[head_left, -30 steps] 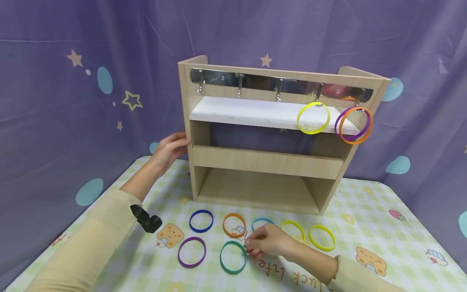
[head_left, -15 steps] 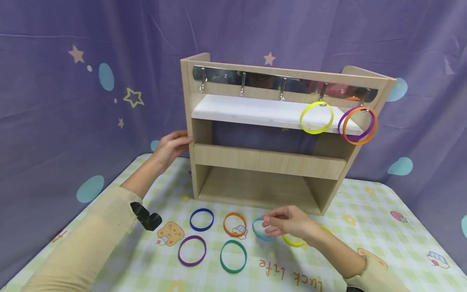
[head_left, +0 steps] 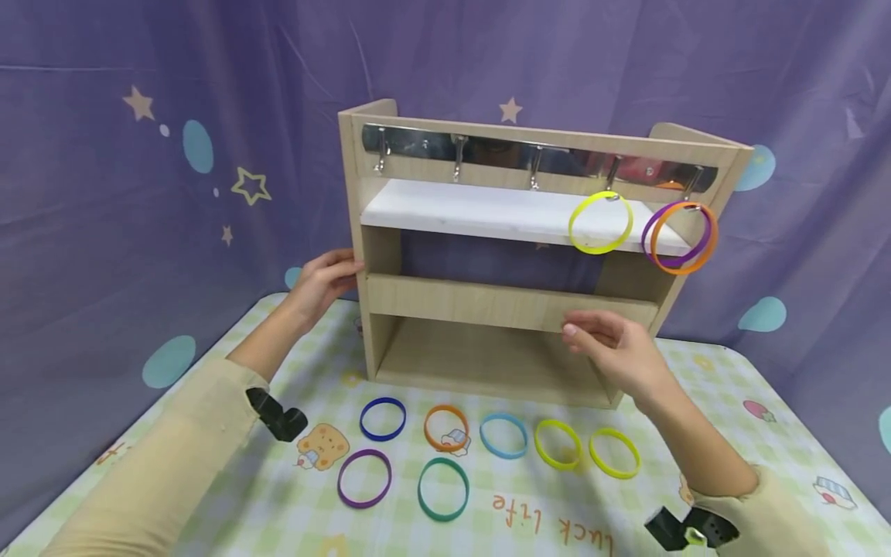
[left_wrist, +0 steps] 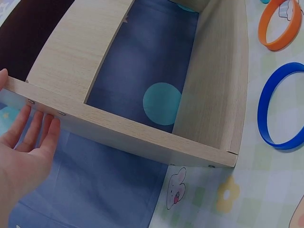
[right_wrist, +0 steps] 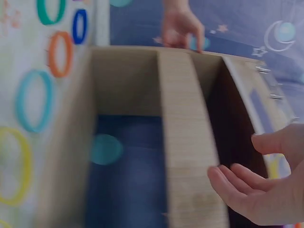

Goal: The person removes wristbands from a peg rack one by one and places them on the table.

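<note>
My left hand (head_left: 322, 282) rests its fairly straight fingers on the outer left side of a small wooden shelf (head_left: 445, 298). In the left wrist view its thumb tip lies at the panel's front edge. My right hand (head_left: 623, 356) hovers before the shelf's lower right part, thumb and fingers apart, holding nothing. Beneath it, silicone wristbands lie on the table: dark blue (head_left: 380, 439), orange (head_left: 443, 449), light blue (head_left: 503, 456), purple (head_left: 359, 505), green (head_left: 442, 517) and two yellow ones, the left (head_left: 557, 466) and the right (head_left: 612, 473).
A metal hook rail (head_left: 418, 145) runs along the shelf's top front. One yellow wristband (head_left: 588, 251) hangs from its fourth hook; a purple wristband (head_left: 646, 232) and an orange wristband (head_left: 714, 244) share the rightmost. A purple curtain (head_left: 209, 46) stands behind the checked tablecloth (head_left: 724, 433).
My right hand has risen from beside the green wristband, moving up and right past the light blue and yellow ones to the shelf front. The left hand stays at the shelf's side.
</note>
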Motion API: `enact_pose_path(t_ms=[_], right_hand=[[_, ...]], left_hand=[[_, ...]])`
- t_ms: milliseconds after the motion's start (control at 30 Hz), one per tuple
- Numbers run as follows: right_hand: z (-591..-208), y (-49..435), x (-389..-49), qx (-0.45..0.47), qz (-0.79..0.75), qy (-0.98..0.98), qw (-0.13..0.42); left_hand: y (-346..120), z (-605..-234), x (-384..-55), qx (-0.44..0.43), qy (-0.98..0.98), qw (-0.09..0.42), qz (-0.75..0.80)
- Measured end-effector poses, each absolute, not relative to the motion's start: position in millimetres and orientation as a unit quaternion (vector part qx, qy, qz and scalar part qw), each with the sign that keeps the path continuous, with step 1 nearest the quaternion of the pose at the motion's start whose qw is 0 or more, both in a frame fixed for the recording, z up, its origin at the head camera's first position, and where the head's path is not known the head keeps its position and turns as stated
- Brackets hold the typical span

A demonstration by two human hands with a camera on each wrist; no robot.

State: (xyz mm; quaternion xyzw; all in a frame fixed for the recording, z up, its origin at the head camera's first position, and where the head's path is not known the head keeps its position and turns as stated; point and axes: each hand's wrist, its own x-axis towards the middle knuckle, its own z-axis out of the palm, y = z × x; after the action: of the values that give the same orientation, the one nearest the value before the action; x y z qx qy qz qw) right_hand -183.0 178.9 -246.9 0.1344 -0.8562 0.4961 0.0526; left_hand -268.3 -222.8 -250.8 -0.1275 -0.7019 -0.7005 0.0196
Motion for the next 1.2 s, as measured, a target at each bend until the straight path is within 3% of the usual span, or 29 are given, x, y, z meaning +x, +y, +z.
enact_pose_path(t_ms=[267, 400, 800, 1200], right_hand=[[-205.1, 183.5, -177.6, 0.135, 0.498, -0.796, 0.316], [-190.2, 182.1, -179.0, 0.135, 0.486, -0.768, 0.395], [-179.2, 189.0, -192.6, 0.149, 0.396, -0.818, 0.389], [-174.4, 189.4, -204.4, 0.124, 0.484, -0.793, 0.347]], left_hand=[[-222.1, -249.1, -270.2, -0.131, -0.687, 0.025, -0.714], [-222.8, -246.7, -269.9, -0.134, -0.691, 0.028, -0.71], [-223.3, -245.5, -265.8, -0.122, -0.71, 0.019, -0.694], [-222.1, -248.6, -266.8, -0.118, -0.7, 0.022, -0.704]])
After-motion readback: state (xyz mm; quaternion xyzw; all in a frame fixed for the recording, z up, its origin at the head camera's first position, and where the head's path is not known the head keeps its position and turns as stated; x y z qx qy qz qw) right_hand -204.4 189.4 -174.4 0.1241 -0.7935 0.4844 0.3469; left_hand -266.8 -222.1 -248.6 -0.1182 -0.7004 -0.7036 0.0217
